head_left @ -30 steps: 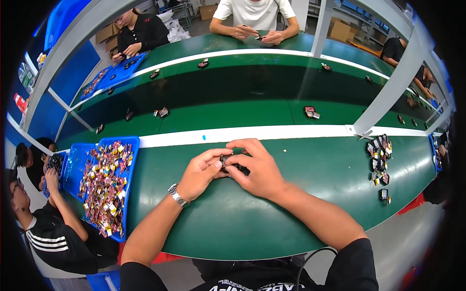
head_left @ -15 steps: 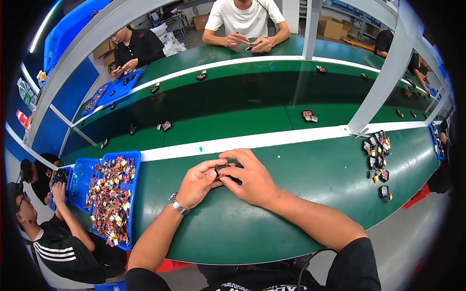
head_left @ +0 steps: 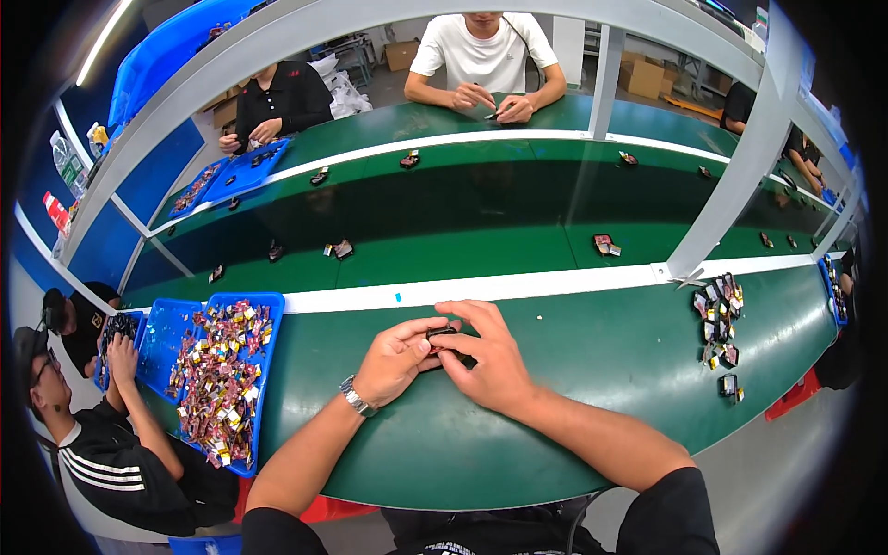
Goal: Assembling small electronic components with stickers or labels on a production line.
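Both hands meet over the green table [head_left: 592, 370], around a small black plastic case [head_left: 442, 334] with a bit of red showing inside. My left hand [head_left: 390, 366] wears a metal watch and grips the case from the left, thumb on its near side. From the right, the fingers of my right hand [head_left: 488, 359] close on the same case and cover much of it. To the left stands a blue tray [head_left: 271, 379] heaped with small pinkish parts [head_left: 220, 388] bearing yellow and white pieces.
Several black cases with parts [head_left: 718, 319] lie clustered on the right, a single one [head_left: 730, 387] nearer me. Beyond the white rail [head_left: 351, 301], a green belt [head_left: 462, 257] carries scattered cases. A grey post [head_left: 726, 190] rises at right. Co-workers sit left and across.
The view has shifted slightly, so the scene sits a little right and lower. My hands stay together on the case, which now shows more between my fingers.
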Available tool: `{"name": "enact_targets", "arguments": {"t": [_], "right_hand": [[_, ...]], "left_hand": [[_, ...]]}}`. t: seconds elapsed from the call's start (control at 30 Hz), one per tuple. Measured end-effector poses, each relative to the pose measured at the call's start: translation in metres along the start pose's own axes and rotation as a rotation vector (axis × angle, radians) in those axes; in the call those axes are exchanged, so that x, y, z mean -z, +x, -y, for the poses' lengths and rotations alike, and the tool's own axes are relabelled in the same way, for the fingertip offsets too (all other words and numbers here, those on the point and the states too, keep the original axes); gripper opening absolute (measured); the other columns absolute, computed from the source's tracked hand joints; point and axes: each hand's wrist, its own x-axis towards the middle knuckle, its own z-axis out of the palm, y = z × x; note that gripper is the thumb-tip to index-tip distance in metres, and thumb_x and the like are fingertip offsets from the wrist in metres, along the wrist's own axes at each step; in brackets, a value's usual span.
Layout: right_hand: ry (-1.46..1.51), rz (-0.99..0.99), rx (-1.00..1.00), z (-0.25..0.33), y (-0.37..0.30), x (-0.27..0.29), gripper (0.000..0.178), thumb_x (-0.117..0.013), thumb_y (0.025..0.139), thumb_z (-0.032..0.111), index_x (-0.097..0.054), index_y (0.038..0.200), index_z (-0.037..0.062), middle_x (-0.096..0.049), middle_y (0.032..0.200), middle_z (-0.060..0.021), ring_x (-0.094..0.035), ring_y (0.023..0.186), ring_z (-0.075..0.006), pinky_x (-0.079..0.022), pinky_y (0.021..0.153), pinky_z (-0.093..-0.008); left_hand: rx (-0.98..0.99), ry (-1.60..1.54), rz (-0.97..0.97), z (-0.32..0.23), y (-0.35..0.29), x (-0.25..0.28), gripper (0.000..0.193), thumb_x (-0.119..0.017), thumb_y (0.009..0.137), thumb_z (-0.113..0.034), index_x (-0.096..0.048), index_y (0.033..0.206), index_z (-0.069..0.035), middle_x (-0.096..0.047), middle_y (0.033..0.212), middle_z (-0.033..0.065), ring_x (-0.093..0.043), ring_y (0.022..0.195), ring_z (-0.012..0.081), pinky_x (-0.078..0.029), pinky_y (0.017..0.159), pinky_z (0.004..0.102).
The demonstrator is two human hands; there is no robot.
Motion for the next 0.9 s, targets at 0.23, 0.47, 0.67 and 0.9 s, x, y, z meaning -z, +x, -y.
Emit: {"name": "enact_targets", "arguments": {"t": [0.23,0.47,0.67,0.9], "right_hand": [[0.004,0.051,0.046,-0.0040,0.0033,0.0069,0.016,-0.071,0.076,0.002,-0.073,0.092,0.0053,-0.061,0.124,-0.0089,-0.053,0.118,-0.0310,-0.050,0.092,-0.0397],[0.046,0.043,-0.014,-0.0035,0.0036,0.0027,0.018,-0.070,0.077,0.001,-0.074,0.094,0.0060,-0.061,0.125,-0.0078,-0.053,0.119,-0.0305,-0.051,0.091,-0.0394],[0.072,0.072,0.021,-0.0014,0.0072,0.0067,0.022,-0.070,0.076,0.000,-0.074,0.097,0.0069,-0.060,0.127,-0.0081,-0.052,0.120,-0.0308,-0.051,0.091,-0.0397],[0.019,0.036,0.027,-0.0013,0.0048,0.0052,0.018,-0.071,0.075,0.000,-0.072,0.092,0.0054,-0.061,0.121,-0.0088,-0.054,0.117,-0.0299,-0.051,0.090,-0.0386]], "left_hand": [[0.011,-0.051,0.019,0.0023,0.0011,0.0025,0.040,-0.052,0.102,-0.014,-0.047,0.137,0.003,-0.052,0.141,0.0187,-0.055,0.126,0.0251,-0.048,0.106,0.0419],[-0.024,-0.057,0.017,0.0039,0.0003,0.0034,0.040,-0.055,0.101,-0.015,-0.048,0.136,0.003,-0.052,0.141,0.0179,-0.056,0.126,0.0250,-0.048,0.106,0.0422],[-0.042,-0.032,0.012,0.0062,-0.0003,0.0036,0.039,-0.056,0.101,-0.016,-0.049,0.135,0.001,-0.052,0.141,0.0177,-0.056,0.125,0.0249,-0.048,0.105,0.0420],[-0.040,-0.040,0.030,0.0066,0.0020,0.0064,0.038,-0.056,0.101,-0.016,-0.049,0.134,0.001,-0.052,0.140,0.0176,-0.057,0.124,0.0244,-0.049,0.104,0.0416]]}}
